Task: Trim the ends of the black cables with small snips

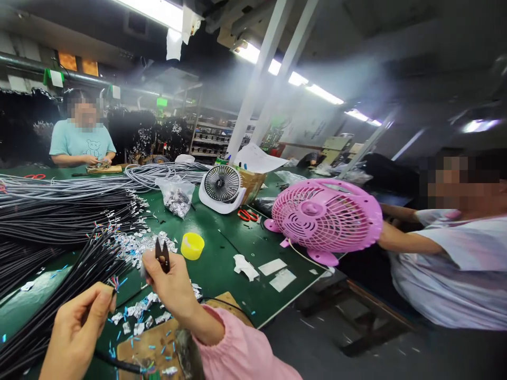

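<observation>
At the lower left, my left hand (81,327) is closed in a pinch, with a cable's fanned coloured wires (115,284) showing at its fingertips. My right hand (172,282), in a pink sleeve, is wrapped round dark thread snips (162,254) whose blades point up. It is a little apart from the wire ends. Beside and behind my left hand lies a large bundle of black cables (79,269) with stripped, coloured ends. Silver foil scraps (138,311) and short blue bits of wire are scattered below my right hand, around a worn wooden board (154,343).
A yellow lid-like cup (193,246), a bag of metal parts (176,198), a small white fan (222,184) and red-handled scissors (248,215) are on the green table (222,269). A pink fan (325,216) stands near its right edge. One person sits right, another far left.
</observation>
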Demonstrator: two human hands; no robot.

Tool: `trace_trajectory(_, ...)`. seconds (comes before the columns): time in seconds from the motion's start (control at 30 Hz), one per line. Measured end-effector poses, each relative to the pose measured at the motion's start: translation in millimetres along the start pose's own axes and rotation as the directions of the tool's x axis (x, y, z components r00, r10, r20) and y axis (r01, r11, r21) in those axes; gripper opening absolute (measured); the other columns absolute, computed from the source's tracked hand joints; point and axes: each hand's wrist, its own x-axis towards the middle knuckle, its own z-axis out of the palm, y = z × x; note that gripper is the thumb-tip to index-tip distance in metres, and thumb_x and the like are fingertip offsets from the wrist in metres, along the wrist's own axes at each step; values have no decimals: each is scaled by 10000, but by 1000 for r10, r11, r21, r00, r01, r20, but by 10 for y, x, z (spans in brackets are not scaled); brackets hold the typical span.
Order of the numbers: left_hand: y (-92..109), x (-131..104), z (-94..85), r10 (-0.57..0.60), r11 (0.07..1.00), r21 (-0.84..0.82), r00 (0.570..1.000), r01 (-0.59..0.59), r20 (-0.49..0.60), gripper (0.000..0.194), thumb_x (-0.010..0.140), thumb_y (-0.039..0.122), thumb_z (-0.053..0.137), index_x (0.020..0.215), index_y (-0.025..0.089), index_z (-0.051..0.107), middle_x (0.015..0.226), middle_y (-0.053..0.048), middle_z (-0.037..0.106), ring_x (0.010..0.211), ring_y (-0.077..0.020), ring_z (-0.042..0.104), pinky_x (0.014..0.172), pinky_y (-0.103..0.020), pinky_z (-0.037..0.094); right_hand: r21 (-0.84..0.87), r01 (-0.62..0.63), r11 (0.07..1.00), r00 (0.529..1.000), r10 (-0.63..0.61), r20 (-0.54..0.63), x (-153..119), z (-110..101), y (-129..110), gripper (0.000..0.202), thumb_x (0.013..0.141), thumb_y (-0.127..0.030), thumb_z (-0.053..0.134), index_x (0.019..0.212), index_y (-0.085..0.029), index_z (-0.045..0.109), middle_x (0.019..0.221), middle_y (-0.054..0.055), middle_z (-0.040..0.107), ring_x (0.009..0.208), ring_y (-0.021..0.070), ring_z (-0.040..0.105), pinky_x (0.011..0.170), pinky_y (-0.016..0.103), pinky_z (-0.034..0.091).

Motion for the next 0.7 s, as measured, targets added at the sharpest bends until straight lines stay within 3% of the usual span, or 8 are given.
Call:
trace_trajectory(0.07, 15, -15, 16, 12, 1000, 0, 1000, -12, -26, 574, 726, 774, 669, 622, 213, 610, 558, 50, 449, 497, -102, 360, 389, -184, 325, -104, 24, 994, 996, -15, 88, -49, 9, -27, 462, 859, -485, 583, 537, -205, 406, 504, -56, 373, 497, 80, 333, 475, 247, 231)
trace_trajectory(0.17, 5, -12, 18, 79, 997, 27, 993, -77, -84, 559, 652, 784, 733, 679, 227, 687, 584, 36, 591, 536, -125, 486, 455, -192, 409, -129, 8, 992, 983, 16, 184, -92, 20, -70, 373, 843, -387, 594, 570, -197, 425, 534, -58, 390, 521, 80, 338, 496, 242, 262)
trace_trajectory(0.27, -68, 48, -39, 236, 967, 119, 967, -224, -98, 499, 708, 745, 724, 717, 246, 726, 623, 38, 643, 560, -135, 570, 508, -196, 463, -109, -20, 994, 973, 44, 228, -102, 23, -99, 342, 832, -347, 629, 587, -190, 449, 540, -62, 396, 529, 78, 343, 498, 230, 279)
trace_trajectory(0.37, -147, 135, -131, 502, 839, 256, 864, -480, -25, 327, 848, 578, 694, 757, 266, 733, 656, 50, 663, 548, -117, 597, 488, -181, 460, -119, -14, 993, 976, 39, 213, -117, 20, -93, 330, 834, -332, 652, 587, -180, 494, 537, -61, 415, 523, 79, 364, 493, 223, 294)
trace_trajectory(0.47, -175, 172, -190, 670, 696, 357, 742, -623, -12, 141, 896, 384, 687, 811, 275, 717, 701, 55, 683, 600, -116, 621, 545, -186, 477, -110, 131, 985, 981, -113, 156, -162, -5, -39, 191, 830, -360, 699, 770, -182, 665, 654, -21, 587, 590, 115, 506, 558, 228, 421)
trace_trajectory(0.57, -168, 145, -187, 724, 648, 415, 685, -638, -77, 69, 884, 285, 688, 816, 273, 696, 699, 57, 654, 603, -120, 592, 546, -213, 462, -176, 348, 921, 937, -333, 110, -219, -47, 35, 265, 882, -417, 688, 1048, -218, 740, 877, 53, 707, 757, 180, 618, 698, 286, 533)
trace_trajectory(0.7, -164, 85, -146, 737, 645, 443, 661, -623, -143, 82, 875, 248, 686, 794, 262, 684, 688, 42, 644, 595, -136, 578, 536, -250, 455, -262, 431, 864, 902, -398, 169, -252, -74, 84, 239, 941, -411, 638, 1001, -231, 783, 759, 41, 670, 652, 169, 588, 625, 283, 520)
